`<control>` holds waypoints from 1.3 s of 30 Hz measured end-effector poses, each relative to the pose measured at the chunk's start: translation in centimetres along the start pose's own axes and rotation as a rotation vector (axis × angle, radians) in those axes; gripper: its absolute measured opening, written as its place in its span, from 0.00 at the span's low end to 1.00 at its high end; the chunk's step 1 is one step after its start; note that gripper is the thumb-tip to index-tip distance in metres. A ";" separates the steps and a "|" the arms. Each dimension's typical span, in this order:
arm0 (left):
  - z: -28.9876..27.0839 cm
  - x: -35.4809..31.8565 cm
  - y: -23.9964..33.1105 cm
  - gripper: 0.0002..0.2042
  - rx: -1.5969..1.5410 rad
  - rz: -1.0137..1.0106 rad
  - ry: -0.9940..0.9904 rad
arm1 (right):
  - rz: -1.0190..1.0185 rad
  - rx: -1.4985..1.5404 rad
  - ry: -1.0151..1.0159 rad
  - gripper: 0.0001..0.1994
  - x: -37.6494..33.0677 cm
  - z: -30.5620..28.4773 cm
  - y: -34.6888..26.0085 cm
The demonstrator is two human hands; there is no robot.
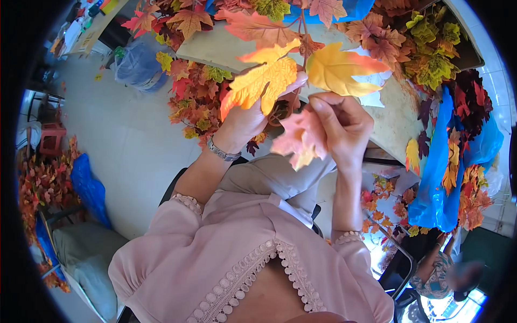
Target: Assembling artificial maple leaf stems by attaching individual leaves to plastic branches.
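Your R hand [344, 126] is nearly closed, thumb pinched toward forefinger w/ the pink leaf [299, 134] at the tips, above your lap [269, 177]; exact contact's partly hidden. Your L hand [242, 124] looks curled tight round the leafy stem [304, 24], tho the orange-yellow leaf [269, 75] covers most fingers. Risks, prob.: that leaf blocks your view, so you could misjudge grip; pinch too hard & the pink leaf creases; slack L grip & the stem tilts. Beyond, leaf clusters [428, 46] on the table [210, 51] might snag the stem if it swings.
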State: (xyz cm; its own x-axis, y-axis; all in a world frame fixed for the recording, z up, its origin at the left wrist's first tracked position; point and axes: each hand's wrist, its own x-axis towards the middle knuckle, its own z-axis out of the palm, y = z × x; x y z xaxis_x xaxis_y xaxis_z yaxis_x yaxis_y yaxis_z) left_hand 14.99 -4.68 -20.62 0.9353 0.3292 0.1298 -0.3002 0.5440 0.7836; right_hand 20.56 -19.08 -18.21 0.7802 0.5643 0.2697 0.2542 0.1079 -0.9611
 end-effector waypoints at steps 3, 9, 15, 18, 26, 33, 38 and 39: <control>0.4 -0.7 0.2 0.19 0.123 0.101 -0.007 | -0.058 0.096 0.069 0.06 0.0 1.3 0.1; -0.7 -1.2 0.0 0.20 -0.001 -0.030 -0.037 | -0.068 0.163 0.056 0.07 -0.6 1.6 0.6; -1.5 -1.6 -0.1 0.23 0.169 -0.083 -0.080 | -0.047 0.208 0.077 0.07 -0.9 2.0 1.2; -1.7 -1.7 -0.4 0.30 0.138 0.116 -0.227 | -0.078 0.278 0.070 0.07 -1.1 2.1 1.6; -2.9 -1.7 -1.0 0.19 0.187 0.237 -0.355 | -0.060 0.366 0.088 0.06 -1.3 2.2 1.8; -2.5 -1.6 -0.7 0.17 0.061 -0.006 -0.239 | -0.004 0.297 0.108 0.06 -1.8 2.3 1.5; -2.6 -1.9 -0.1 0.18 0.194 -0.091 -0.216 | -0.057 0.381 0.101 0.07 -1.8 2.3 1.7; -2.4 -1.9 -0.1 0.18 0.194 -0.092 -0.214 | -0.056 0.381 0.100 0.07 -1.8 2.3 1.8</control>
State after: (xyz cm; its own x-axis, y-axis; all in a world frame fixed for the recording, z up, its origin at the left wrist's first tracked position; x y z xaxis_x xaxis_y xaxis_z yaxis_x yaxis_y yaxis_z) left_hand 12.82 -3.53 -22.41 0.9812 0.1038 0.1624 -0.1907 0.3993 0.8968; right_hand 18.29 -18.00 -20.56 0.8278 0.4684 0.3089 0.0823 0.4432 -0.8926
